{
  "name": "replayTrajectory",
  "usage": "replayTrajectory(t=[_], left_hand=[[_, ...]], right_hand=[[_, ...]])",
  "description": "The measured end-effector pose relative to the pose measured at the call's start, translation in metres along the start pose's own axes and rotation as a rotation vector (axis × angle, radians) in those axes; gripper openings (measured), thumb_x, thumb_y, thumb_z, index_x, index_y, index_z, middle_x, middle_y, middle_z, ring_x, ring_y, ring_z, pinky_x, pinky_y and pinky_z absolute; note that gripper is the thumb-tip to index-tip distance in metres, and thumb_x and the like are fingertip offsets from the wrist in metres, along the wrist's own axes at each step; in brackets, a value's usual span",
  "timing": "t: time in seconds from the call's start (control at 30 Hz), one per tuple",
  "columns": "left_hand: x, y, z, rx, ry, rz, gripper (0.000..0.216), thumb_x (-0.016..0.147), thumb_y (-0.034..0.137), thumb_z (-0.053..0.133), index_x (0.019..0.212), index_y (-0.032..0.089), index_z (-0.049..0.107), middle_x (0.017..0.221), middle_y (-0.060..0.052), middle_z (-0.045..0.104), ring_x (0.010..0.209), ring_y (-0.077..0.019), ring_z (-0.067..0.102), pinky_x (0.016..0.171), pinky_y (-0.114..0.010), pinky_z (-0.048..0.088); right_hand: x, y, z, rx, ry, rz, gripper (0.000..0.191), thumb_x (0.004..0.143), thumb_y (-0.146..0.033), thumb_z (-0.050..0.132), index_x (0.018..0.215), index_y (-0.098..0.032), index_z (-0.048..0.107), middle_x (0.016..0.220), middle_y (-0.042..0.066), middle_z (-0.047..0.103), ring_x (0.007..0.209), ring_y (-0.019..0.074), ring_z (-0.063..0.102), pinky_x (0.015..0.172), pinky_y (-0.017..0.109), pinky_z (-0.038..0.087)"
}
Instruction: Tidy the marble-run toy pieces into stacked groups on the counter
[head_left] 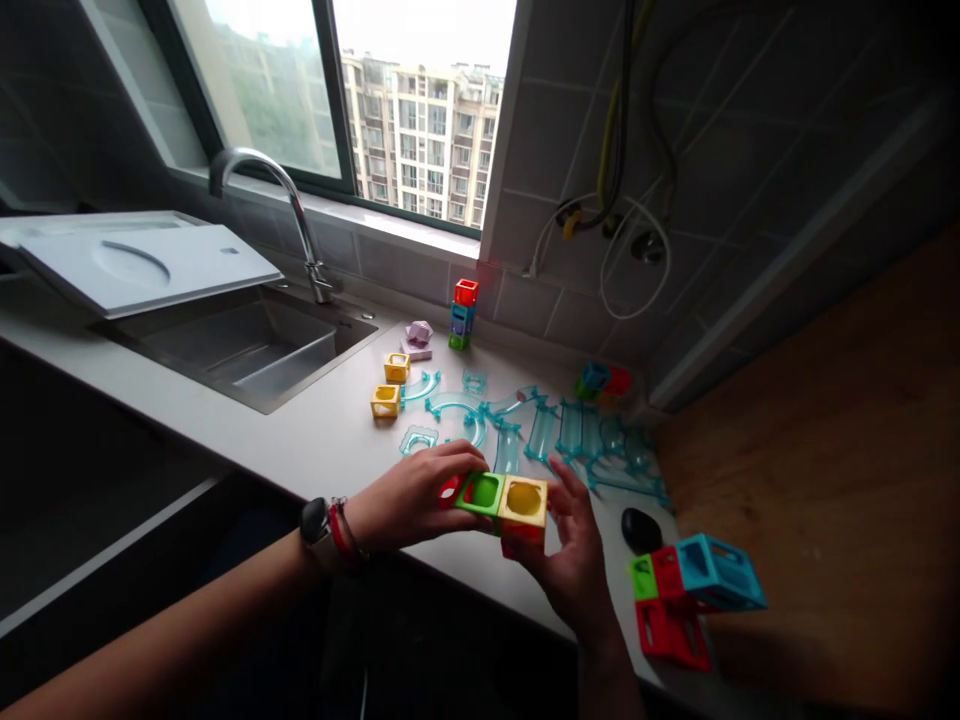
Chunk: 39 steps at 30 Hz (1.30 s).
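Near the counter's front edge, my left hand (pixel 420 492) is closed round the left end of a joined group of toy cube blocks. Within that group a green cube block (pixel 481 492) sits beside a yellow cube block (pixel 525 500), with red parts at the left and below. My right hand (pixel 574 545) grips the right end, its thumb under the yellow block and its fingers behind. Behind the hands lie several clear teal track pieces (pixel 457 405). Two loose yellow cube blocks (pixel 386 401) stand to the left of the track pieces.
A block tower (pixel 462 318) stands by the back wall, next to a pink faceted object (pixel 418 335). More joined blocks (pixel 675 590) are at the right, near a black mouse-like object (pixel 640 530). A sink (pixel 262 345) with a faucet (pixel 300 215) lies left, partly under a white panel (pixel 150 265).
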<state>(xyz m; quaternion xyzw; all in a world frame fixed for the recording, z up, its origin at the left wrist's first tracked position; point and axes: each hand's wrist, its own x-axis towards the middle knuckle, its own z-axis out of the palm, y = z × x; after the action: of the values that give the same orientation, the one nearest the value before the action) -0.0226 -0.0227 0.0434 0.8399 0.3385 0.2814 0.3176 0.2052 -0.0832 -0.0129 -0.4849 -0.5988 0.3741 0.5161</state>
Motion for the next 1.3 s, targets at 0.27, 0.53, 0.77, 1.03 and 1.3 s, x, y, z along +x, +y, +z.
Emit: replayTrajectory(t=[0.27, 0.53, 0.77, 1.03, 1.3], left_hand=[[-0.010, -0.018, 0.025, -0.824, 0.182, -0.417, 0.039, 0.094, 0.052, 0.061, 0.107, 0.016, 0.063, 0.093, -0.007, 0.072, 0.082, -0.0210, 0.071, 0.070, -0.029, 0.055], [-0.013, -0.012, 0.046, -0.937, 0.168, -0.436, 0.045, 0.089, 0.047, 0.071, 0.120, 0.018, 0.058, 0.111, -0.011, 0.070, 0.089, -0.0243, 0.073, 0.078, -0.037, 0.061], [-0.011, -0.006, 0.052, -1.021, 0.149, -0.450, 0.043, 0.090, 0.046, 0.070, 0.120, 0.020, 0.055, 0.102, -0.007, 0.067, 0.080, -0.0217, 0.071, 0.070, -0.040, 0.064], [-0.017, -0.003, 0.048, -1.056, 0.154, -0.504, 0.047, 0.088, 0.050, 0.071, 0.118, 0.019, 0.053, 0.090, -0.006, 0.071, 0.068, -0.0216, 0.073, 0.060, -0.032, 0.061], [-0.031, -0.014, 0.028, -1.025, 0.162, -0.720, 0.047, 0.076, 0.053, 0.075, 0.101, 0.016, 0.062, 0.085, -0.009, 0.079, 0.069, -0.0306, 0.076, 0.059, -0.037, 0.061]], right_hand=[[0.009, 0.019, 0.005, 0.250, 0.041, 0.052, 0.070, 0.087, -0.053, 0.071, 0.146, -0.029, 0.042, 0.127, 0.011, 0.061, 0.114, 0.0289, 0.066, 0.094, 0.046, 0.056], [0.009, 0.018, 0.020, 0.334, 0.087, 0.113, 0.057, 0.088, -0.042, 0.071, 0.138, -0.024, 0.051, 0.122, 0.011, 0.065, 0.105, 0.0265, 0.068, 0.083, 0.040, 0.059], [0.009, 0.010, 0.017, 0.391, 0.082, 0.136, 0.053, 0.086, -0.038, 0.071, 0.133, -0.021, 0.053, 0.120, 0.010, 0.067, 0.099, 0.0249, 0.069, 0.083, 0.040, 0.058], [0.009, 0.015, 0.024, 0.541, 0.069, 0.150, 0.049, 0.081, -0.035, 0.071, 0.126, -0.022, 0.056, 0.117, 0.009, 0.071, 0.095, 0.0231, 0.071, 0.078, 0.035, 0.057], [0.011, 0.013, 0.031, 0.947, 0.011, 0.130, 0.057, 0.076, -0.033, 0.066, 0.132, -0.022, 0.058, 0.113, 0.006, 0.071, 0.081, 0.0214, 0.071, 0.067, 0.034, 0.059]])
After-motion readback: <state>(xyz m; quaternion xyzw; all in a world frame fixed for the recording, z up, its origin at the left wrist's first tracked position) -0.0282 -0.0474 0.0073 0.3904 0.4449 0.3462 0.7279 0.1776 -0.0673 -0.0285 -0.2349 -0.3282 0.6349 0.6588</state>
